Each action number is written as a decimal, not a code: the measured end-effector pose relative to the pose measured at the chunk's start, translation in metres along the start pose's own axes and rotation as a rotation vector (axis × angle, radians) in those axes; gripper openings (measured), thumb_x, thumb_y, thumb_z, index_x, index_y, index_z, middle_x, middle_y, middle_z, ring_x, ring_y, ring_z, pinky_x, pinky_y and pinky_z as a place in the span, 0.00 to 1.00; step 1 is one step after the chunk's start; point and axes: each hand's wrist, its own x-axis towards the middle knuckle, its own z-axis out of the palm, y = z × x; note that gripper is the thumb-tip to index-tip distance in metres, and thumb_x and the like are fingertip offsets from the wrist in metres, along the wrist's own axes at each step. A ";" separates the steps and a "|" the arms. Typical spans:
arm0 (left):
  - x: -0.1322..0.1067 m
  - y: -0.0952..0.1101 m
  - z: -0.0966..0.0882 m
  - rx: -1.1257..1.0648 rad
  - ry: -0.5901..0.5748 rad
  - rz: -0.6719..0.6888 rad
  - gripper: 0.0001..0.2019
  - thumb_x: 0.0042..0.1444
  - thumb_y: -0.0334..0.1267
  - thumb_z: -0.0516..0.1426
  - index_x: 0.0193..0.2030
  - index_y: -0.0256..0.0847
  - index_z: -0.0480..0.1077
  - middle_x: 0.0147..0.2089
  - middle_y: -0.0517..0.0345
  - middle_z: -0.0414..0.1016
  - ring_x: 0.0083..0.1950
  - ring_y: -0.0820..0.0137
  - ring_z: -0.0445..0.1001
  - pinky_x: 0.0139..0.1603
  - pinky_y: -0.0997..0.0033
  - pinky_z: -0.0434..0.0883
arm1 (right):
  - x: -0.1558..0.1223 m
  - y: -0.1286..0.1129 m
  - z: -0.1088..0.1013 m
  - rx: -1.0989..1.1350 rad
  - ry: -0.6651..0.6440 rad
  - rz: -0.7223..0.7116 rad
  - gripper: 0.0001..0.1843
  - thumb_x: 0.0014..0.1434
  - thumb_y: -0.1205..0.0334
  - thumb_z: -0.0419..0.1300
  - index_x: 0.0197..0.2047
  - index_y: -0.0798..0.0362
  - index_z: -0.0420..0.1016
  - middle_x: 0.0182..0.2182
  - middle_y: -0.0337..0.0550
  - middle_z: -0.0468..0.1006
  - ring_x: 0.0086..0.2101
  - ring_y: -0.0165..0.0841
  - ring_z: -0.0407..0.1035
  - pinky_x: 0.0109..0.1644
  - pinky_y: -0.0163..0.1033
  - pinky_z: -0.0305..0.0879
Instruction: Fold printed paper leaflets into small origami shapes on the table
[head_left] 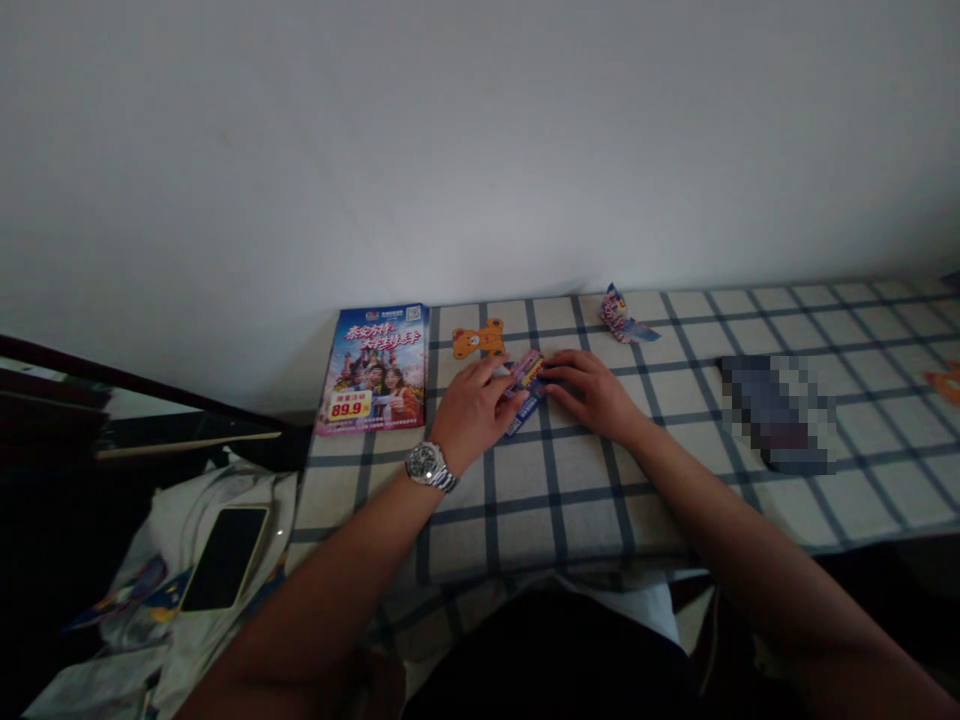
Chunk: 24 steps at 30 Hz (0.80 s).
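A small folded flyer, blue, pink and yellow, lies on the checked tablecloth between my two hands. My left hand, a metal watch on its wrist, holds the flyer's left side with thumb and fingers. On the opposite edge, my right hand grips the paper with bent fingers. Parts of the flyer are hidden under the fingers. Left of my hands is a stack of printed flyers in blue and pink. Farther back on the right rests a folded, crumpled-looking piece of the same printed paper.
The checked tablecloth has a printed bear behind my left hand. A pixelated dark item lies at the right. A white wall borders the back. At lower left, a phone lies on a white bag.
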 end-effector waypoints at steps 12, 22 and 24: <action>0.000 -0.014 -0.005 0.002 -0.091 0.001 0.29 0.60 0.49 0.69 0.64 0.41 0.71 0.67 0.47 0.72 0.65 0.53 0.73 0.69 0.48 0.72 | -0.001 0.001 -0.002 0.031 0.001 -0.015 0.13 0.70 0.56 0.62 0.55 0.47 0.80 0.52 0.51 0.80 0.57 0.47 0.72 0.64 0.59 0.71; 0.000 -0.014 -0.005 -0.011 -0.076 0.029 0.20 0.67 0.44 0.62 0.62 0.41 0.73 0.65 0.49 0.74 0.64 0.55 0.74 0.68 0.50 0.73 | -0.001 0.003 -0.002 0.036 -0.035 -0.074 0.18 0.67 0.56 0.66 0.59 0.45 0.78 0.61 0.50 0.77 0.63 0.48 0.69 0.68 0.60 0.67; 0.000 -0.015 -0.004 -0.022 -0.071 0.033 0.18 0.69 0.43 0.60 0.62 0.40 0.74 0.65 0.49 0.74 0.64 0.56 0.74 0.68 0.50 0.73 | -0.001 0.004 -0.002 0.039 -0.043 -0.087 0.19 0.66 0.56 0.67 0.59 0.45 0.78 0.62 0.50 0.77 0.64 0.48 0.68 0.69 0.60 0.67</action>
